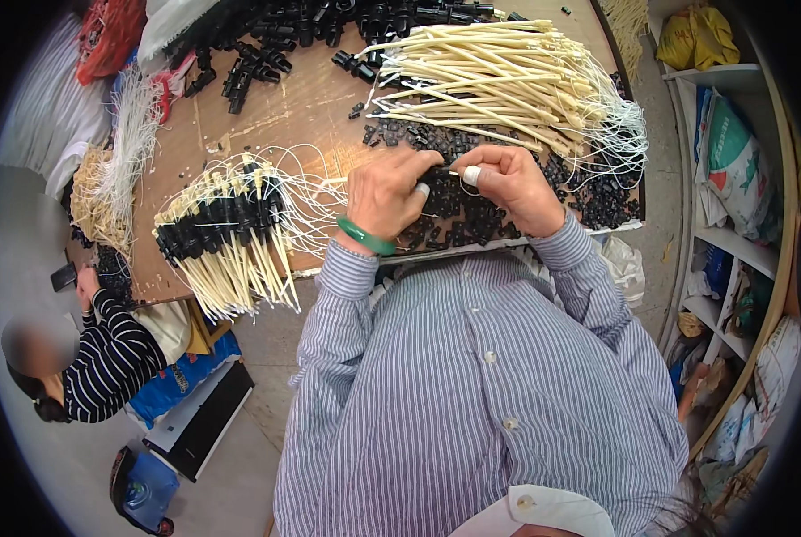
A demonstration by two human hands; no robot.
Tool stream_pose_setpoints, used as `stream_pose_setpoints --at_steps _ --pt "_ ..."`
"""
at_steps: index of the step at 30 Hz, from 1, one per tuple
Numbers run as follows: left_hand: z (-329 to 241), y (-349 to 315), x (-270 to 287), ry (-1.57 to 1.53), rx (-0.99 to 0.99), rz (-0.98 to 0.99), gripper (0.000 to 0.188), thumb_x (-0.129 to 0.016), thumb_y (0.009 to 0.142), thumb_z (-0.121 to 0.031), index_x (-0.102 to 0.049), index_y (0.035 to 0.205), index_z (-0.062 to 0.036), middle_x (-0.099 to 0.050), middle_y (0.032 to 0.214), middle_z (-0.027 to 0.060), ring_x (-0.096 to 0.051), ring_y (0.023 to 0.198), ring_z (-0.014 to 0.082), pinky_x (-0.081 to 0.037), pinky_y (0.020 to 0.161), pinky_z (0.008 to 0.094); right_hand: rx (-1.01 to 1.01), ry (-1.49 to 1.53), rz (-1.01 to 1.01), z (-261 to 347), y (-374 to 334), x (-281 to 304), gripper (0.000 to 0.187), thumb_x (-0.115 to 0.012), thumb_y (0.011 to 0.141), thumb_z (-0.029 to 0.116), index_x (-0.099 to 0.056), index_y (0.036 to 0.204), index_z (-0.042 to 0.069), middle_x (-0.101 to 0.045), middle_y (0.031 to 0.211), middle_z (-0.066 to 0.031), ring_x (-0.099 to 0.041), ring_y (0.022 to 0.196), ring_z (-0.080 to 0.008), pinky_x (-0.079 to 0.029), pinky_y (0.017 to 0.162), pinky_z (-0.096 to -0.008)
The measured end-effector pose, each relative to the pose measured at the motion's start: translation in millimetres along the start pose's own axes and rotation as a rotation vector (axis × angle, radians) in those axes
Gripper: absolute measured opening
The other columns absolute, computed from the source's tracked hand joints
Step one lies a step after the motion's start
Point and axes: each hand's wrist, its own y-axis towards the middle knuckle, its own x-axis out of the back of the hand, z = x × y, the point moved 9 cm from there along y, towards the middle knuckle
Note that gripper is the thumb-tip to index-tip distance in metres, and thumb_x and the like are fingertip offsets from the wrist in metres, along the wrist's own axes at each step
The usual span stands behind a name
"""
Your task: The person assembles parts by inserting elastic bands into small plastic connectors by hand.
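Note:
Over the near edge of the table, my left hand (385,192) and my right hand (512,186) are raised close together with fingertips pinched. White tape wraps a finger on each hand, and a green bangle (365,236) circles my left wrist. A pale stick end (333,181) shows just left of my left hand. Something small and dark is at my left fingertips, too hidden to name. A thin pale strand seems to run from my right fingertips. Below and around both hands lie many small black plastic pieces (472,219).
Cream sticks with white strings (490,76) are heaped at the far right. Assembled black-and-cream bundles (230,215) lie at the left edge. Black tubular parts (315,22) cover the back of the table (266,107). A person in a striped top (105,367) sits left; shelves (731,251) stand right.

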Motion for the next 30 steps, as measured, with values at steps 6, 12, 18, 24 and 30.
stream_pose_setpoints --at_steps 6,12,18,24,30 --pt "26.3 -14.2 -16.1 -0.047 0.286 0.112 0.036 -0.064 0.066 0.000 -0.064 0.101 -0.0010 -0.068 0.087 0.0145 -0.065 0.075 0.0250 -0.053 0.065 0.0326 0.663 -1.299 -0.067 46.5 -28.2 -42.2 0.053 -0.062 0.073 -0.001 -0.063 0.122 0.019 -0.066 0.074 -0.0089 -0.063 0.057 -0.0204 -0.049 0.053 -0.0295" --pt "22.4 -17.8 -3.7 0.014 0.314 -0.045 0.033 -0.066 0.064 0.002 -0.059 0.096 -0.0017 -0.067 0.087 0.0131 -0.068 0.076 0.0256 -0.053 0.067 0.0324 0.517 -1.047 -0.054 31.5 -9.0 -29.6 0.046 -0.063 0.073 -0.001 -0.068 0.115 0.016 -0.064 0.068 -0.0118 -0.063 0.055 -0.0195 -0.049 0.053 -0.0302" --pt "32.4 -27.8 5.7 -0.097 0.333 -0.163 0.035 -0.066 0.064 0.002 -0.057 0.098 -0.0046 -0.068 0.087 0.0126 -0.070 0.088 0.0241 -0.054 0.068 0.0316 0.725 -1.089 -0.095 33.5 -15.5 -44.2 0.035 -0.068 0.077 0.009 -0.070 0.112 0.016 -0.068 0.073 -0.0095 -0.063 0.055 -0.0200 -0.051 0.053 -0.0296" --pt "-12.4 -38.0 25.3 0.304 0.025 -0.289 0.039 -0.063 0.063 0.000 -0.062 0.100 -0.0125 -0.067 0.078 0.0077 -0.065 0.066 0.0257 -0.051 0.057 0.0351 0.255 -0.690 -0.001 17.4 10.3 -39.4 0.025 -0.070 0.081 0.011 -0.065 0.104 0.003 -0.046 0.050 0.0007 -0.041 0.044 -0.0074 -0.034 0.042 -0.0272" --pt "0.9 -68.5 81.3 0.254 0.065 -0.507 0.027 -0.065 0.064 -0.003 -0.070 0.089 -0.0125 -0.066 0.075 0.0080 -0.064 0.066 0.0233 -0.050 0.059 0.0357 0.688 -0.874 -0.167 64.5 -10.5 -83.2 0.023 -0.069 0.079 0.004 -0.067 0.102 0.003 -0.064 0.071 -0.0075 -0.061 0.059 -0.0149 -0.048 0.053 -0.0286"
